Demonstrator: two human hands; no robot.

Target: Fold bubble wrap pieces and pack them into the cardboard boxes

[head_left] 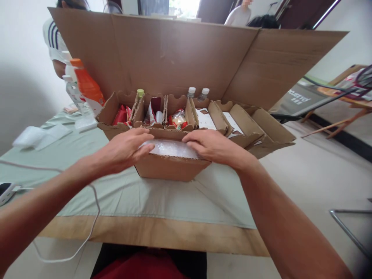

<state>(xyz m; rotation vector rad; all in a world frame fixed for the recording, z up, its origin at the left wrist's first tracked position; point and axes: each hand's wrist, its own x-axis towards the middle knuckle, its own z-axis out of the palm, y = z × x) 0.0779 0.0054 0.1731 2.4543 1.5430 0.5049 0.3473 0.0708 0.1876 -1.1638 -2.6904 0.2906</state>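
Note:
A small open cardboard box (171, 167) stands on the cloth-covered table in front of me. Clear plastic wrapping (174, 148), which looks like bubble wrap, fills its top; whatever lies under it cannot be made out. At the left end, my left hand (128, 149) has its fingers along the back rim and its thumb at the wrapping. My right hand (210, 146) bends over the right end, fingertips on the wrapping. Both hands close in on the wrapping from its two ends. Just behind the box runs a row of cardboard bins (177, 101).
The bins hold red snack packets (122, 115) and white cards (205, 119). A tall cardboard panel (180, 54) rises behind them. An orange bottle (87, 83) and loose plastic wrap (30, 137) are at left. A white cable (97, 201) hangs over the table edge. Other people are beyond the panel.

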